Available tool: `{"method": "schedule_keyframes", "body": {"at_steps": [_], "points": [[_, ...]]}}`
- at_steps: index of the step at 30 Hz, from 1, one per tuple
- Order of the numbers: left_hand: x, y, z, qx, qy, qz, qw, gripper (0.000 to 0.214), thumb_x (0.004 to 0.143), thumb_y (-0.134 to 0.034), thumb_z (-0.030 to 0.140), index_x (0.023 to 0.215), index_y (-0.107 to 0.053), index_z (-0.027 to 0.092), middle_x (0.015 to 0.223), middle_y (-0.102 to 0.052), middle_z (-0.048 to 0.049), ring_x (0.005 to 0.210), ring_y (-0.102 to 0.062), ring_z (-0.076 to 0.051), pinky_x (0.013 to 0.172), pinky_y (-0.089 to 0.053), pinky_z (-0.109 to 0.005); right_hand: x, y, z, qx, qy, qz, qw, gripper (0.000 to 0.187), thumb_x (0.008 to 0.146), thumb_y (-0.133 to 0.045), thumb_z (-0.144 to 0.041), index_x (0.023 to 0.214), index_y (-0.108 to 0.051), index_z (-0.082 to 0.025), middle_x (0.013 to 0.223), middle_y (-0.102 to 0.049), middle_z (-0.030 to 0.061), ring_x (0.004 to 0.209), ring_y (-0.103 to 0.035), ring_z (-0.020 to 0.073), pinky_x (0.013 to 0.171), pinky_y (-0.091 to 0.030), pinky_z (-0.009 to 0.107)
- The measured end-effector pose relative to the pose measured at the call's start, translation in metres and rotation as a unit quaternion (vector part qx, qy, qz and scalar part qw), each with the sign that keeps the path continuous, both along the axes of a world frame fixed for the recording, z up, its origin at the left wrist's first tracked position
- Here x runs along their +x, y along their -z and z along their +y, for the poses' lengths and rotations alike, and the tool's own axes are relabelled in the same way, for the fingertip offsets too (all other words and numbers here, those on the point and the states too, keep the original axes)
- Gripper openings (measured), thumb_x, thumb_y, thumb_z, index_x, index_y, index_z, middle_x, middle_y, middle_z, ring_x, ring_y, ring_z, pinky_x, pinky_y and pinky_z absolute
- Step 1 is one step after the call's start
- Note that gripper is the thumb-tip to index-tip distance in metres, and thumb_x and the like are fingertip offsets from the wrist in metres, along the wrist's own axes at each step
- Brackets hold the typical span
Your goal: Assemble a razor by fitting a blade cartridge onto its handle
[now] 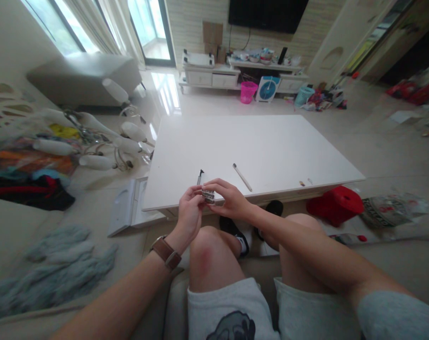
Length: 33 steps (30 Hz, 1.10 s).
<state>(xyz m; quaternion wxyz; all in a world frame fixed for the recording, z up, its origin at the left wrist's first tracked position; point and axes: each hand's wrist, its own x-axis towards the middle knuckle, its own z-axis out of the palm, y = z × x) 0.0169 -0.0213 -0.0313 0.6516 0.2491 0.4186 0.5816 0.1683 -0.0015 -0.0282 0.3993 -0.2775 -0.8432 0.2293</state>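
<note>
Both hands meet above my knees at the near edge of a white low table point(257, 146). Between them is a small metal folding tool point(208, 195). My left hand point(189, 215), with a brown strap at the wrist, pinches its left end. My right hand point(227, 198) curls round its right side with fingers closed. On the table just beyond lie a small dark-tipped tool point(200, 176) and a thin pale stick point(242, 177). Two tiny bits point(305, 182) lie further right.
A red stool point(337, 203) and a printed bag point(395, 210) lie on the floor at right. A chandelier with white glass shades point(94, 141) and coloured cloth lie at left. A white drawer part point(124, 208) rests beside the table. A TV cabinet point(243, 75), pink bin and fan stand at the back.
</note>
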Motion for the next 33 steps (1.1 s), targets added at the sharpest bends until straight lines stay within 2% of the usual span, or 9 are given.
{"method": "schedule_keyframes", "body": {"at_steps": [7,15,26,33], "points": [[-0.0008,0.0016,-0.0004,-0.002,0.008,0.011,1.0,0.033,0.06,-0.064,0.011,0.093,-0.063,0.014,0.082,-0.068,-0.0026,0.076,-0.062,-0.014,0.067,-0.046,-0.024,0.0009,-0.0027,-0.0007,-0.016,0.021,0.012,1.0,0.045,0.081,-0.065,-0.016,0.124,-0.054,-0.023,0.115,-0.06,0.0088,0.105,-0.059,0.0224,0.091,-0.052,0.038],[-0.0016,-0.0005,-0.0011,-0.009,0.006,0.009,1.0,0.032,0.059,-0.065,0.012,0.091,-0.065,0.014,0.082,-0.068,-0.0027,0.075,-0.061,-0.013,0.066,-0.045,-0.024,-0.0002,-0.0019,0.0,-0.022,0.028,0.019,0.999,0.042,0.08,-0.066,-0.016,0.12,-0.054,-0.021,0.109,-0.06,0.0076,0.1,-0.059,0.0211,0.087,-0.051,0.036],[-0.0017,-0.0031,-0.0004,-0.017,0.002,0.02,1.0,0.025,0.062,-0.07,0.018,0.086,-0.065,0.015,0.077,-0.065,-0.0002,0.072,-0.059,-0.012,0.063,-0.044,-0.022,0.0016,0.0,0.0009,-0.017,0.02,0.008,1.0,0.046,0.081,-0.068,-0.019,0.124,-0.052,-0.023,0.112,-0.061,0.0084,0.102,-0.059,0.0224,0.089,-0.051,0.038],[-0.0008,-0.0017,-0.0003,-0.012,0.015,0.035,0.999,0.016,0.063,-0.066,0.018,0.077,-0.062,0.014,0.074,-0.062,0.0,0.069,-0.057,-0.011,0.061,-0.043,-0.021,0.0016,0.0035,0.0009,-0.001,0.001,-0.006,1.0,0.049,0.082,-0.065,-0.017,0.129,-0.052,-0.024,0.119,-0.061,0.0095,0.11,-0.059,0.0237,0.094,-0.051,0.04]]}}
